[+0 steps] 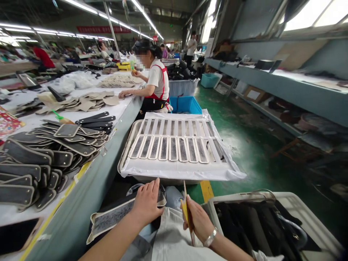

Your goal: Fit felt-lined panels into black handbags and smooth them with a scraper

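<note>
My left hand (146, 203) lies across a long dark leather strap piece (108, 219) with a pale edge and a grey, rough-looking face. Its end shows between my thumb and fingers, over my lap. In my right hand (199, 221) is a thin, flat tool (186, 210) with a yellowish side, held on edge and pointing up; its exact kind is unclear. The tool is apart from the strap piece. In front of me, a row of similar pale-edged pieces (173, 149) lies on a white-covered board (163, 171).
On the left, stacked dark strap pieces (65, 145) and a phone (17, 235) lie on the long table (100, 181). A white bin (307, 214) of black pieces stands at right. A co-worker (156, 76) sits ahead near a blue crate (187, 104).
</note>
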A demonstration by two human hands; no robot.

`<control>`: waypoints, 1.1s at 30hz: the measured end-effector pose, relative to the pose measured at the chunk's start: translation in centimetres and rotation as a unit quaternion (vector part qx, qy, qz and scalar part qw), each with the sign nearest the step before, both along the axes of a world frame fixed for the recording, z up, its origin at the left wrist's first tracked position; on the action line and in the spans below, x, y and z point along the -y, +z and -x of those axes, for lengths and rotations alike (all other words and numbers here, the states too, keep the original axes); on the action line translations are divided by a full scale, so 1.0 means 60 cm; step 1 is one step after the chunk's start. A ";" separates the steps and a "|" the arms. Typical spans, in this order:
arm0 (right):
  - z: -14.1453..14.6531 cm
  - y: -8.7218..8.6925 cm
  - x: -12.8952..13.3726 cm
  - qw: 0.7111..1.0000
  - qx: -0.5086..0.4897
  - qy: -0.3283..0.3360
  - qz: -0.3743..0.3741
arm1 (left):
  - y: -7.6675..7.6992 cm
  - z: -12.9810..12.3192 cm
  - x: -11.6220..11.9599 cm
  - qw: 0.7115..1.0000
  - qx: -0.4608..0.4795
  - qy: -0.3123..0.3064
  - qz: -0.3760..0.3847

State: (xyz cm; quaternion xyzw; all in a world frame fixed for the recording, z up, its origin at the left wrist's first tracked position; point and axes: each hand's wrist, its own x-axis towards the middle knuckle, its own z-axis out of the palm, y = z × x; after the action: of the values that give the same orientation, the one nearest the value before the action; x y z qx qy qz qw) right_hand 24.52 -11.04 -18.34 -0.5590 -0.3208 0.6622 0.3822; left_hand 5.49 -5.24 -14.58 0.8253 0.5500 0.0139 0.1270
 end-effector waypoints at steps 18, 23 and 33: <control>-0.044 0.117 -0.147 0.779 0.281 0.558 -0.062 | -0.014 0.001 0.020 0.988 0.022 -0.032 -0.147; -0.038 0.102 -0.160 0.792 0.270 0.543 -0.077 | -0.019 0.003 0.015 0.989 0.023 -0.038 -0.139; -0.021 0.087 -0.157 0.805 0.249 0.537 -0.031 | -0.013 0.015 0.005 0.991 0.002 -0.082 -0.110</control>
State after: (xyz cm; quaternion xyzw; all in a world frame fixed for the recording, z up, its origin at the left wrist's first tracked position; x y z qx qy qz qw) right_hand 25.76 -1.64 -13.13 -0.4307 -0.6742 0.5896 -0.1107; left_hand 4.56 -5.55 -15.33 0.8766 0.4754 0.0651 0.0370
